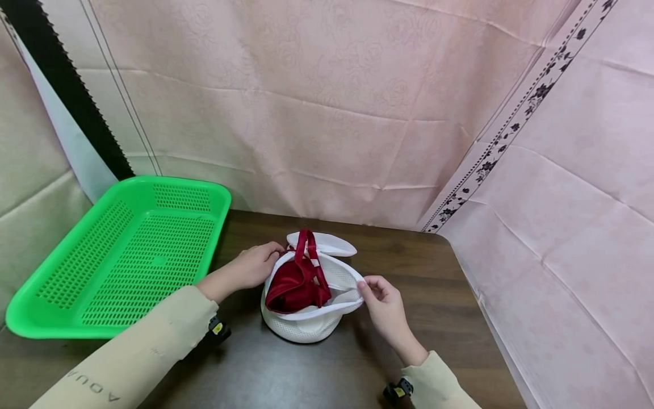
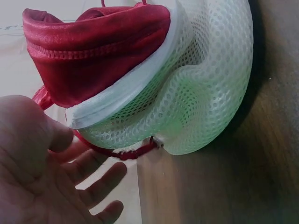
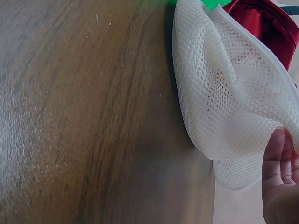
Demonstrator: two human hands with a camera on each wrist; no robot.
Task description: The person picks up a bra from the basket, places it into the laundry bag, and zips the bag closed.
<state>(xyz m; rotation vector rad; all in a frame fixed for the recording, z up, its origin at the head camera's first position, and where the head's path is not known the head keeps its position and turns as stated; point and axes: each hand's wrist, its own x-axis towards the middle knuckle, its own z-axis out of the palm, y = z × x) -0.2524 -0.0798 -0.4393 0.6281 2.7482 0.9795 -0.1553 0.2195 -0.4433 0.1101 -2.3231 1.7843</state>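
A white mesh laundry bag (image 1: pixel 301 329) stands on the table with its zip-edged mouth spread wide. Inside it lies a folded red satin bra (image 1: pixel 293 289); its straps loop up over the far rim. My left hand (image 1: pixel 258 264) holds the bag's left rim between thumb and fingers. Close to those fingertips, a thin red strap (image 2: pixel 135 153) hangs outside the mesh in the left wrist view. At the opposite side my right hand (image 1: pixel 383 304) pinches the right rim and pulls it outward. Behind the bra, the white flap (image 1: pixel 332 244) of the bag leans out.
A green perforated plastic basket (image 1: pixel 153 182) stands at the left of the brown wooden table (image 1: pixel 424 272), beside my left forearm. Pale patterned cloth (image 1: pixel 317 113) hangs as a wall behind the table and along its right side.
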